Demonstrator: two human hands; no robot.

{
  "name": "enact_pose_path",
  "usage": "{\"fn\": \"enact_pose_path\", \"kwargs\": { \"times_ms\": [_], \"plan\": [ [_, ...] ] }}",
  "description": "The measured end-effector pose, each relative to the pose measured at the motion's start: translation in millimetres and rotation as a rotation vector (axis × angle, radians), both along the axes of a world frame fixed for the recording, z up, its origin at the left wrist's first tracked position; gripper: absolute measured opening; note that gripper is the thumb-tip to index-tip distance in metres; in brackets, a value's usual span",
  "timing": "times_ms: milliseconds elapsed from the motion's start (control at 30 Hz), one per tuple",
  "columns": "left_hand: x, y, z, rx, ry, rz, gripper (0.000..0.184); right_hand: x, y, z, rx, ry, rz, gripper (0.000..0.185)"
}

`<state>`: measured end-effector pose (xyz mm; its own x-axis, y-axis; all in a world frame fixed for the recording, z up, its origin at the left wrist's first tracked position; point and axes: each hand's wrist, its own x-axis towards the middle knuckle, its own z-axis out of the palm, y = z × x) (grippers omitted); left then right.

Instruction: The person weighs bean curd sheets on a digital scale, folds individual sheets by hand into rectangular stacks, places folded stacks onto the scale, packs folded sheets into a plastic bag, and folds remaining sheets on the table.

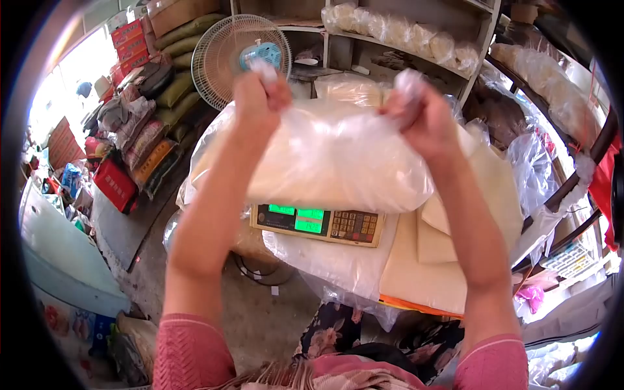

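A large clear plastic bag with pale, cream-coloured contents lies over the top of a digital scale, whose green displays and keypad show at the front. My left hand is closed on a gathered part of the bag's plastic at its far left side. Closed on another twisted part of the plastic, my right hand is raised at the right. Both hands are slightly blurred, and the plastic stretches between them. Cream-coloured sheets lie to the right of the scale and below it.
A standing fan is behind my left hand. Stacked sacks and red boxes are at the left. Shelves hold a row of plastic-wrapped packs at the back. Clear plastic bags hang at the right.
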<state>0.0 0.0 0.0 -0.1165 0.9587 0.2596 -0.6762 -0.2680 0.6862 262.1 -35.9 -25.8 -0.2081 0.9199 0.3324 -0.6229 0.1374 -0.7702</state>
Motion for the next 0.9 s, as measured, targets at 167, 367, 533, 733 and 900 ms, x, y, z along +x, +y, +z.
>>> {"fn": "enact_pose_path", "kwargs": {
  "times_ms": [167,367,533,733,900],
  "plan": [
    [-26.7,3.6,-21.9,-0.059,0.149,0.000,0.012,46.9,-15.2,7.5,-0.129,0.036,-0.079,0.027],
    [-55.2,32.7,-137.4,-0.403,0.064,0.132,0.014,86.2,-17.9,-110.8,-0.433,0.082,-0.331,0.025],
    [-47.4,11.3,-100.5,-0.108,0.331,0.298,0.010,78.8,-13.1,-66.9,-0.227,-0.077,-0.456,0.022],
    [89.6,-68.0,-34.0,0.376,0.866,-0.139,0.032,-18.9,-33.7,32.5,0.459,-0.802,-0.621,0.023],
    [91.6,-12.5,-49.7,0.514,1.123,0.285,0.027,-22.5,-54.4,-6.9,0.483,-0.828,-0.580,0.042]
  ]
}}
